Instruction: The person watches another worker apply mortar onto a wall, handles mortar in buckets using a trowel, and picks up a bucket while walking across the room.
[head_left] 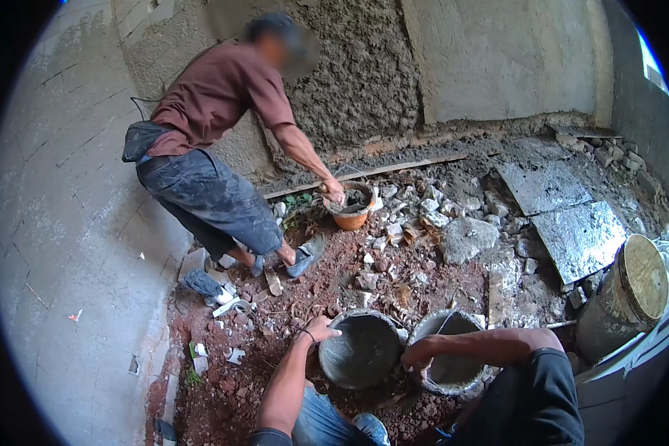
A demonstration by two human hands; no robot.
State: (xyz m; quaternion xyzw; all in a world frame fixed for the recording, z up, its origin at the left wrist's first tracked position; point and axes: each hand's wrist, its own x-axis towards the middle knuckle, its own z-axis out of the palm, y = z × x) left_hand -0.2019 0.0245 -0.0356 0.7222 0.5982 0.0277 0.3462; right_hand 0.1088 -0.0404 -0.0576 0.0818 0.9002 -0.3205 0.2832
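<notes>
Two mortar-crusted buckets stand side by side in front of me: a left bucket point(360, 349) and a right bucket point(453, 369), both grey inside. My left hand point(321, 329) is closed on the upper left rim of the left bucket, thumb lying over the edge. Between the two buckets, my right hand point(419, 353) has its fingers curled at the rims. My forearm crosses over the right bucket and covers part of it. Which rim the right fingers grip is partly hidden.
A co-worker point(215, 104) bends at the wall, one hand at an orange bucket point(351, 215) of mortar. Rubble and a big stone point(468, 239) cover the ground ahead. Wet boards point(580, 241) and a tall dirty pail point(621, 297) stand right.
</notes>
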